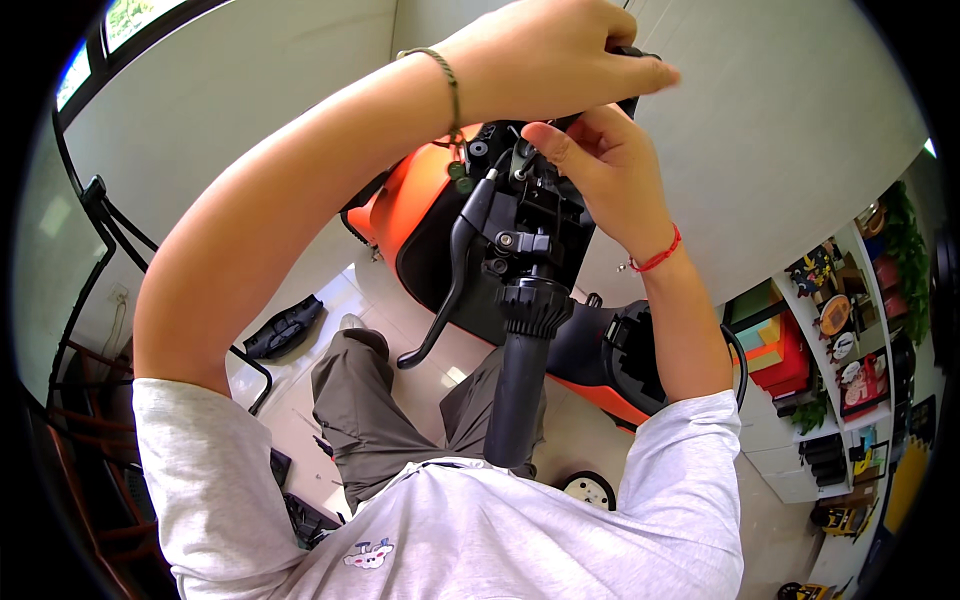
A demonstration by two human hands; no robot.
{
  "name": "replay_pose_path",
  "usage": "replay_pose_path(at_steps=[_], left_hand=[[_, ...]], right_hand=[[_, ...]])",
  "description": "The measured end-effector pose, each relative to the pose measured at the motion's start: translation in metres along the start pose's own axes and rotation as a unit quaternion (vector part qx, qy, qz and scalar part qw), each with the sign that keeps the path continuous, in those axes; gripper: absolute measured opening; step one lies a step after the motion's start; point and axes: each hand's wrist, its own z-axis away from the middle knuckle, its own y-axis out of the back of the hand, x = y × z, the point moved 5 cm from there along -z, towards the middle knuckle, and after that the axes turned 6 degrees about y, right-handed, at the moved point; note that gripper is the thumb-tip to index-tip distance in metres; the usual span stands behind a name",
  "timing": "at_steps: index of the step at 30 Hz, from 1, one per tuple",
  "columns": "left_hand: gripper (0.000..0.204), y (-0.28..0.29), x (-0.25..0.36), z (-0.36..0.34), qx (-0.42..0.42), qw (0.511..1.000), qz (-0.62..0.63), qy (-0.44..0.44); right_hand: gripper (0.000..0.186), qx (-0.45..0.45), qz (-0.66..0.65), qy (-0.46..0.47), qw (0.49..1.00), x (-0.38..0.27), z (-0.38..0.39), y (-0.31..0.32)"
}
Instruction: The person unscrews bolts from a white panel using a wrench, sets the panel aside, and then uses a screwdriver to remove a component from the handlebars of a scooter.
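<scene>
An orange-and-black scooter stands in front of me. Its handlebar end points at me, with a ribbed black handlebar grip and a curved black brake lever beside it. My left hand, with a green cord bracelet at the wrist, reaches across the top. Its fingers are closed round a dark part I cannot make out. Just below it my right hand, a red cord at its wrist, has curled fingers against the same dark area by the handlebar clamp; the fingertips are partly hidden.
Close behind the handlebar rises a pale wall panel. White shelves with boxes and small ornaments stand at the right. A black shoe-like object lies on the tiled floor at the left. A white-hubbed wheel sits low near my shirt.
</scene>
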Motion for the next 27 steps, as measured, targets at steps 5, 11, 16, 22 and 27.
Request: replay_pose_path(at_steps=[5,11,16,22,27], left_hand=[[0.025,-0.019,-0.039,0.008,-0.047,0.99,0.12,-0.054],[0.025,-0.015,-0.048,0.017,-0.011,0.979,0.192,-0.073],[0.031,-0.024,-0.05,0.01,0.065,0.983,0.158,-0.071],[0.024,-0.04,-0.064,0.015,-0.026,0.948,0.306,-0.08],[0.029,-0.029,-0.074,0.016,0.044,0.954,0.28,-0.098]], right_hand=[[0.028,0.065,-0.097,-0.046,0.992,0.003,0.007,0.004],[0.029,0.091,-0.198,-0.019,0.976,0.012,0.014,-0.005],[0.027,0.129,-0.157,0.008,0.979,0.016,0.012,-0.013],[0.028,0.132,-0.22,-0.036,0.966,0.02,0.016,-0.013],[0.03,0.142,-0.204,-0.008,0.969,0.018,0.016,-0.019]])
